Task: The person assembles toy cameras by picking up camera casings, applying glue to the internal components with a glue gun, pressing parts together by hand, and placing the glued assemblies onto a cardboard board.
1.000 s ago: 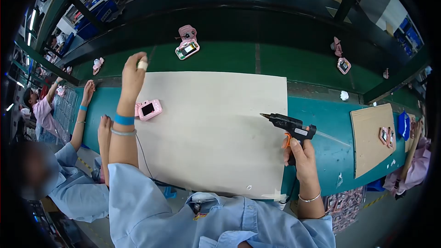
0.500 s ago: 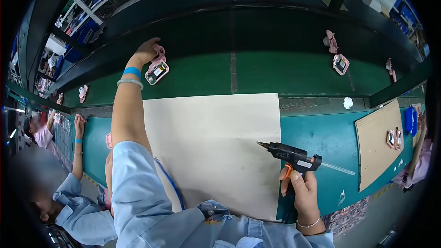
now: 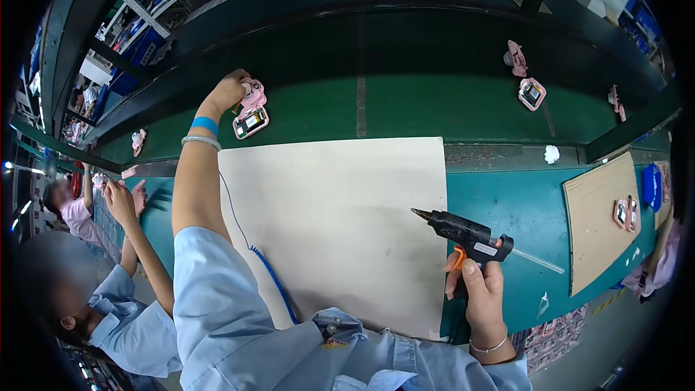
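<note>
My left hand [image 3: 233,91] reaches to the green belt and has its fingers closed on the upper pink part of an opened device. The device's lower half [image 3: 251,123], with its inner parts showing, lies joined to it on the belt. In my right hand [image 3: 475,281] is a black hot glue gun [image 3: 467,234] with an orange trigger, its nozzle pointing left over the beige board [image 3: 333,232]. A clear glue stick [image 3: 539,259] sticks out of its rear.
Further right on the belt lies another opened pink device [image 3: 531,93]. White fluff [image 3: 552,154] sits at the belt's edge. Cardboard [image 3: 601,217] with pink parts stands right. A co-worker [image 3: 130,318] sits at left, arms extended over the table. A blue coiled cord [image 3: 275,286] crosses the board.
My left hand has moved up onto the belt and taken hold of the opened device. The pink camera on the board's left has gone from there. The co-worker's hands have moved.
</note>
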The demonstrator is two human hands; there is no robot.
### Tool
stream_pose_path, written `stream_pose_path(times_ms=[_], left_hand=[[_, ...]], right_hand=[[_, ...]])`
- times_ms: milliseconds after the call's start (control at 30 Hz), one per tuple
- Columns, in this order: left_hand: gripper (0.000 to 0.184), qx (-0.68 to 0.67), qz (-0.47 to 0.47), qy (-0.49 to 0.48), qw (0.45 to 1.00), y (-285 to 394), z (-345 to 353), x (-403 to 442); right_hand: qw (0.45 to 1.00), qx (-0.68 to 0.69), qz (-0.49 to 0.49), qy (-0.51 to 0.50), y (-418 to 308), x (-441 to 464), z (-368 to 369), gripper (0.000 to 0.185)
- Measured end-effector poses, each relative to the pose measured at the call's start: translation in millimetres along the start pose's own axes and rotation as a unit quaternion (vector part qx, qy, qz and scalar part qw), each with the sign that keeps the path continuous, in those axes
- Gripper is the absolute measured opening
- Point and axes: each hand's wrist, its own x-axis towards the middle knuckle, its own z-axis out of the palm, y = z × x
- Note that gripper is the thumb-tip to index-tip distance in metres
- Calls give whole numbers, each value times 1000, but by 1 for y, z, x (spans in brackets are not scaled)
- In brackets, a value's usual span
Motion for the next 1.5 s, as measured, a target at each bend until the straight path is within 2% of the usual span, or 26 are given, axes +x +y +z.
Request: stream_pose_path(times_ms=[133,267,367,500,567,633,767,833,867,933,1033,1100,1133,1267,1300,1433,1500], left_hand=[[42,20,18,9,1000,-10,2,-14],[40,8,93,-5,996,-7,13,-34],[39,47,118,21,992,-13,12,-41],[32,105,165,116,974,-10,-8,-64],[30,48,164,111,979,17,-21,-95],[25,12,212,130,969,36,-22,-115],[23,-179,201,92,959,95,-16,-183],[17,-242,255,62,934,112,-2,-205],[17,-240,246,65,937,120,9,-218],[15,-369,259,-2,893,138,40,-242],[15,-475,173,-70,860,158,99,-279],[20,-520,115,-182,826,161,128,-296],[20,-521,107,-188,826,161,136,-305],[28,-606,87,-245,752,159,150,-332],[28,-606,84,-245,752,157,152,-334],[39,-593,169,-203,761,145,150,-340],[41,-599,173,-198,757,141,149,-342]], right_hand=[[1000,3,-14,-6,2,-1,-1,20],[999,-3,-29,-15,3,-2,-2,19],[999,-16,-38,-10,4,-1,-3,19],[999,-19,-42,1,7,-9,-1,18],[998,-10,-56,8,6,-11,0,18],[998,1,-70,0,5,-12,-3,19],[994,26,-104,-7,6,-16,-5,20],[993,32,-112,10,1,-22,-5,21],[994,34,-106,2,1,-24,-7,21],[991,39,-130,18,2,-28,-13,23],[989,55,-135,27,-1,-36,-15,24],[986,61,-150,48,-2,-43,-21,24],[987,60,-141,52,-2,-47,-23,24],[993,11,-118,11,-2,-60,-26,24],[993,11,-116,11,0,-61,-27,24],[992,-57,-107,-31,3,-61,-20,24],[991,-64,-104,-50,7,-58,-16,25]])
